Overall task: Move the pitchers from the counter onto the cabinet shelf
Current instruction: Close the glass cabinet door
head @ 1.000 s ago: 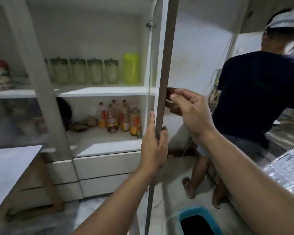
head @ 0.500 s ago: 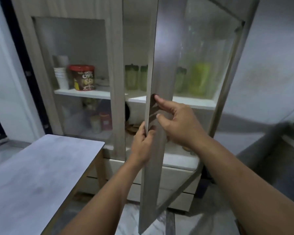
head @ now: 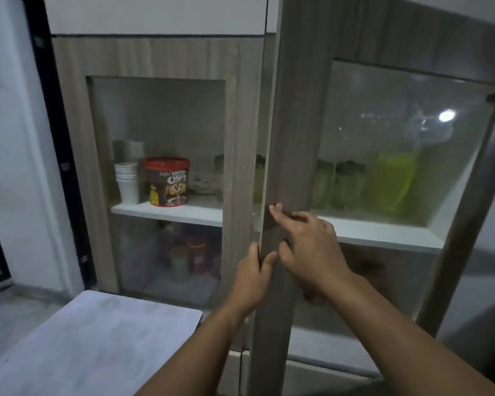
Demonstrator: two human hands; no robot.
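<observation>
Several green pitchers (head: 347, 187) and a bright yellow-green one (head: 395, 184) stand in a row on the white cabinet shelf (head: 383, 234), seen blurred through the glass of the right cabinet door (head: 292, 138). That door is nearly closed, with a narrow gap at its left edge. My left hand (head: 253, 277) curls its fingers around the door's left edge. My right hand (head: 309, 247) lies flat against the door's wooden frame, fingers spread, holding nothing.
Behind the closed left glass door (head: 240, 138) sit a stack of white cups (head: 126, 181) and a red-lidded Choco Chips tub (head: 167, 181); jars stand on the lower shelf. A grey-white table (head: 83, 344) is at my lower left. White drawers lie below the doors.
The right door has swung from wide open to almost closed under both hands. My view turned left, so the other person and the blue bin are out of sight.
</observation>
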